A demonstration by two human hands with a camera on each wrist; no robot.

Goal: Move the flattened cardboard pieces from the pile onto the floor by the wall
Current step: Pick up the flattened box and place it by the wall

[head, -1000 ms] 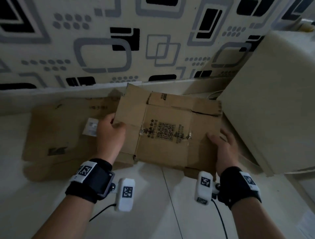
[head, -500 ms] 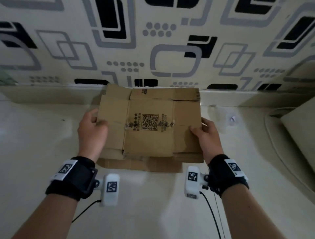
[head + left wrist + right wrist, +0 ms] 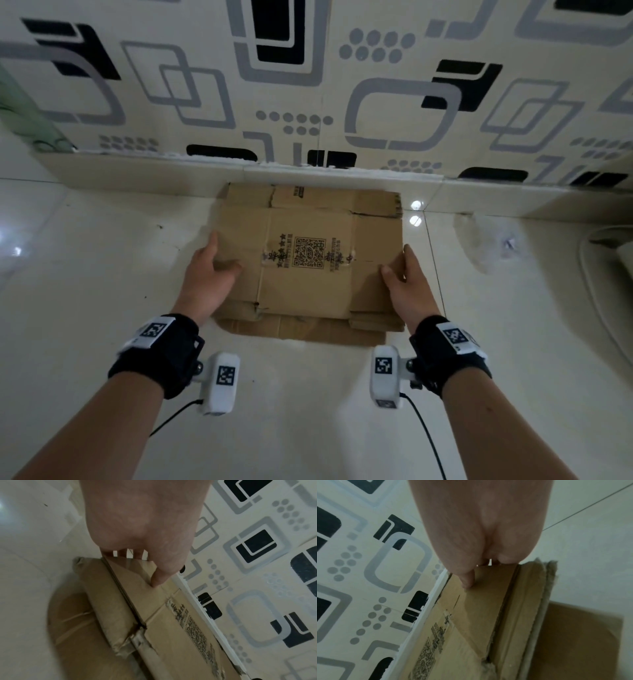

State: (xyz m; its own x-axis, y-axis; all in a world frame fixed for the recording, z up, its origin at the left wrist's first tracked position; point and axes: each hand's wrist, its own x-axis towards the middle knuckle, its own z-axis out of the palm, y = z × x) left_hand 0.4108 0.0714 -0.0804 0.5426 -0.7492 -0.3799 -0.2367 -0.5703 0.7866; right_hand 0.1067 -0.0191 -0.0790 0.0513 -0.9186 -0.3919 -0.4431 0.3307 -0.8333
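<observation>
got my left hand (image 3: 209, 274) and right hand (image 3: 407, 279) pinching the side edges of the cardboard stack (image 3: 310, 260), thumbs on top, low over the floor (image 3: 85, 308) by the far wall (image 3: 308, 85), looks light, stiffish, might fan apart

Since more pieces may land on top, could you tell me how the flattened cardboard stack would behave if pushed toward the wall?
The flattened cardboard stack would probably slide easily, since the tiled floor looks glossy. Its layers sit loose and offset, so they may shift apart. Both the left hand and right hand grip opposite edges, which suggests it flexes somewhat.
</observation>
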